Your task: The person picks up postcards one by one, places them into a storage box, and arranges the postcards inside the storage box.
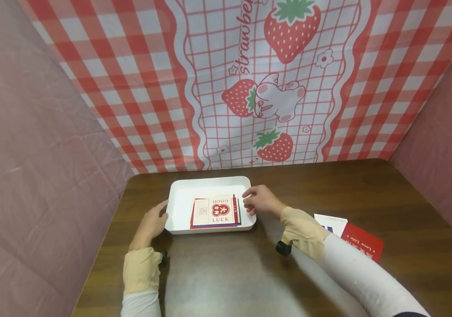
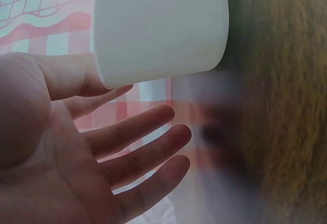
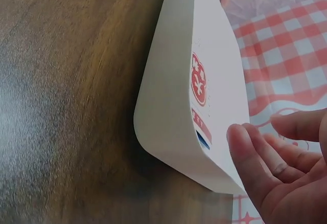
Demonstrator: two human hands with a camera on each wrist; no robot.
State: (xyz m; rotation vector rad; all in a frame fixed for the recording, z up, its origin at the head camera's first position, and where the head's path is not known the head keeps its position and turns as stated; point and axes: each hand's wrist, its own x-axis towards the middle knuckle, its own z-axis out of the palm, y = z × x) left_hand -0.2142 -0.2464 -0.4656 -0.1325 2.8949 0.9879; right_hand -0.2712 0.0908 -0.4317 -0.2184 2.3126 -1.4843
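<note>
A white tray (image 1: 210,186) lies on the table with a small stack of cards. The top card (image 1: 220,210) is cream with red print reading GOOD LUCK; red and dark blue edges show beneath it. My left hand (image 1: 154,222) is at the tray's left end. In the left wrist view its thumb (image 2: 74,75) meets the tray's edge, while the other fingers stretch out below. My right hand (image 1: 263,200) is at the right end, its loosely bent fingers over the rim beside the stack, with nothing between them.
A white card (image 1: 331,222) with blue print and a red card (image 1: 362,242) lettered Love Life lie on the brown table (image 1: 218,273), partly behind my right forearm. A strawberry-patterned cloth (image 1: 162,88) hangs at the back, with pink cloth (image 1: 43,154) on the left.
</note>
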